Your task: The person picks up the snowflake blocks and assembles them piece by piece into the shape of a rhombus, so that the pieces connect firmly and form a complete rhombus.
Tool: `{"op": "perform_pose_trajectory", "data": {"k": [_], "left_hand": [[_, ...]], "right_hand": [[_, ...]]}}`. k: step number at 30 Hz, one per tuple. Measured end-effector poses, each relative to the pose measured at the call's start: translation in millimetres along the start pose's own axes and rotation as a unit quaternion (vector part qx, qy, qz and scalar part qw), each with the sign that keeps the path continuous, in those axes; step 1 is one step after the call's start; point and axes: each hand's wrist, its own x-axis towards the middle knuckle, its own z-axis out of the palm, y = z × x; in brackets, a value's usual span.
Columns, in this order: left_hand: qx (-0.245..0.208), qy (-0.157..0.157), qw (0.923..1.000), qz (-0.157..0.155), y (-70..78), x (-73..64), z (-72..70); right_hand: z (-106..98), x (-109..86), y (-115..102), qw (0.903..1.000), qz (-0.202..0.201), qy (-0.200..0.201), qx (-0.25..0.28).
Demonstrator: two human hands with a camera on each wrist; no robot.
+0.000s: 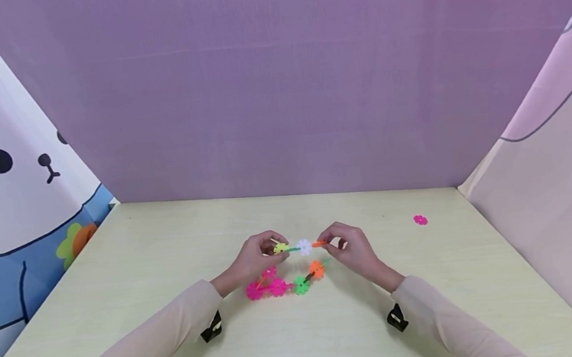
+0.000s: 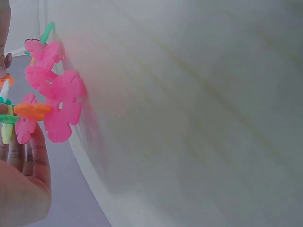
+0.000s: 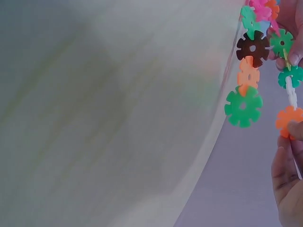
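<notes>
A chain of notched plastic interlocking discs bends in front of me. My left hand point(image 1: 252, 257) pinches its upper row near the yellow disc point(image 1: 281, 249). A white disc point(image 1: 304, 247) spans the gap between the hands. My right hand point(image 1: 353, 250) pinches the orange disc point(image 3: 287, 118) at the row's right end. Nearer to me runs the lower row: pink discs point(image 1: 277, 287), a green disc point(image 1: 301, 285), a brown disc point(image 3: 253, 48), an orange disc point(image 1: 317, 269) and a green end disc point(image 3: 243, 106). Fingers partly hide the join at the left.
One loose pink disc point(image 1: 420, 219) lies at the right on the pale table point(image 1: 303, 339). A purple panel point(image 1: 276, 86) stands along the back edge. Printed cloths hang on both sides. Black straps point(image 1: 397, 318) show at the wrists.
</notes>
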Motion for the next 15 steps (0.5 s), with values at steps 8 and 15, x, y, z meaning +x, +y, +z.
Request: {"op": "perform_pose_trajectory", "data": {"k": [8, 15], "left_hand": [[0.002, 0.001, 1.0000, 0.002, 0.7, 0.4, -0.2], [0.007, 0.000, 0.9999, 0.007, -1.0, 2.4, 1.3]], "right_hand": [[1.8, 0.2, -0.3, 0.9997, -0.022, 0.008, 0.004], [3.2, 0.6, -2.5, 0.9987, -0.048, 0.012, 0.007]]}}
